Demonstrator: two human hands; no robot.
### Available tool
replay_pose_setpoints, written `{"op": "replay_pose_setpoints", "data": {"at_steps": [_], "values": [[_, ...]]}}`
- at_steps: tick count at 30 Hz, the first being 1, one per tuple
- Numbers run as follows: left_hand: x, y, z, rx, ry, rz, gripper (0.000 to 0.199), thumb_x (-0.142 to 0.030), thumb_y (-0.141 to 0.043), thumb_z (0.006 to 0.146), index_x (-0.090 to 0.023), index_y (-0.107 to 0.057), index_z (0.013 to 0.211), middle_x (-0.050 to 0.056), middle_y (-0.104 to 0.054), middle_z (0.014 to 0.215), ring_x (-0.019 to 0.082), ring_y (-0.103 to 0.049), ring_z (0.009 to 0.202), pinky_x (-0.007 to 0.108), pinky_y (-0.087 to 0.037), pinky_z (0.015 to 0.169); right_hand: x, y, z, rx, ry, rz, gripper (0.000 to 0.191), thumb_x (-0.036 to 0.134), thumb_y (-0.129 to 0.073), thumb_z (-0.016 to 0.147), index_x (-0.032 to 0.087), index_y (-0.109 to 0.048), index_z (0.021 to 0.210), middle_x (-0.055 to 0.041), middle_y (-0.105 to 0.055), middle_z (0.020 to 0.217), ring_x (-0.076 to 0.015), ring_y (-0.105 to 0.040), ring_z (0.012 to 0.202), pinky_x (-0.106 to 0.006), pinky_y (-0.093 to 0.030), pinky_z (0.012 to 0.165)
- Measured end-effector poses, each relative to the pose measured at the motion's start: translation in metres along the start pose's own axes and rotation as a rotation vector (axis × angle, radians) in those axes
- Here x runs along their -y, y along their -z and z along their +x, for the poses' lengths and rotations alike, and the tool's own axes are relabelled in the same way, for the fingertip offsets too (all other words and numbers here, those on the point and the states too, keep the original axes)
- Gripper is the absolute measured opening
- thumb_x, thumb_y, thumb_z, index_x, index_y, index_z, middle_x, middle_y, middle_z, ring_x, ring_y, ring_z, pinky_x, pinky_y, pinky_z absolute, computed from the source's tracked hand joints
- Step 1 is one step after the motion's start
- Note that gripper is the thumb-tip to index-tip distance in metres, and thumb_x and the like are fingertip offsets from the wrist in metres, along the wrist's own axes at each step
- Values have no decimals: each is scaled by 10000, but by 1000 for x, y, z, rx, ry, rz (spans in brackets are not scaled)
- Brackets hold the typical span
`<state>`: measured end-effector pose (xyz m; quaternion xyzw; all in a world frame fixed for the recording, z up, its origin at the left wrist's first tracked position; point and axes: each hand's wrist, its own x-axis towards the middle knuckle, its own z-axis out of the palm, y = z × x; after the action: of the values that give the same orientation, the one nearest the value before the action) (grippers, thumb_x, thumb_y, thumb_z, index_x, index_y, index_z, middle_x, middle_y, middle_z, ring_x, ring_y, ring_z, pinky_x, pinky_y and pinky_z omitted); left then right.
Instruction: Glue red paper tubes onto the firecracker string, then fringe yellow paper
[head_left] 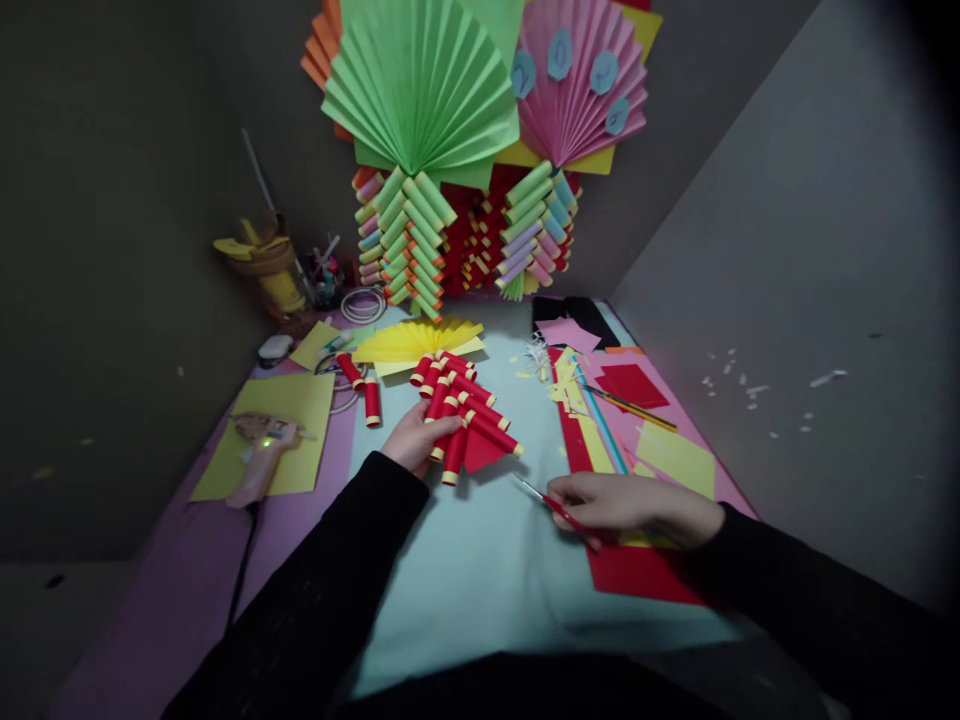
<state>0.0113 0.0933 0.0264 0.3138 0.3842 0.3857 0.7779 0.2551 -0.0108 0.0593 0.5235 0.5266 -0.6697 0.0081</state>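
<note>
A string of red paper firecrackers (450,405) with pale yellow bands at the roll ends is pinched in my left hand (420,437), thumb on top. A strip of red paper (482,451) shows at its lower end. My right hand (600,500) is closed round red-handled scissors (556,507), their tips pointing at the red strip but apart from it. Beyond the string lies a pleated yellow paper fan (420,342). Two loose red rolls (372,402) rest to the left of the string.
A glue gun (264,455) with a lit light lies on yellow paper (311,400) at left. Paper sheets, scraps and a pencil (637,408) cover the right side. Finished green (420,85) and pink (581,75) fan hangings are at the back, with a pot (274,275) beside them.
</note>
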Motion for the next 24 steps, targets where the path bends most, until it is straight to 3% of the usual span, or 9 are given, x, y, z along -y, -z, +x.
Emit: {"op": "replay_pose_setpoints", "data": {"at_steps": [6, 11, 24], "values": [[-1, 0, -1, 34, 10, 17, 444, -135, -808, 555, -83, -646, 966, 161, -715, 969, 268, -693, 842, 454, -503, 882, 0, 8, 7, -14, 9, 25, 353, 517, -584, 826, 197, -442, 783, 34, -522, 536, -87, -476, 471, -225, -324, 473], [3, 1, 1, 34, 8, 13, 447, -129, -806, 550, -80, -641, 963, 160, -716, 959, 264, -694, 829, 436, -520, 853, -4, 7, 14, -23, -12, 116, 393, 559, -600, 796, 192, -459, 799, 42, -535, 516, -67, -432, 430, -208, -267, 432], [9, 3, 2, 52, -10, -1, 471, -139, -801, 547, -85, -636, 985, 154, -711, 979, 264, -689, 850, 434, -524, 848, -25, 9, 25, 73, 102, 358, 347, 448, -670, 750, 195, -441, 688, 84, -488, 410, -55, -393, 338, -190, -225, 366]]}}
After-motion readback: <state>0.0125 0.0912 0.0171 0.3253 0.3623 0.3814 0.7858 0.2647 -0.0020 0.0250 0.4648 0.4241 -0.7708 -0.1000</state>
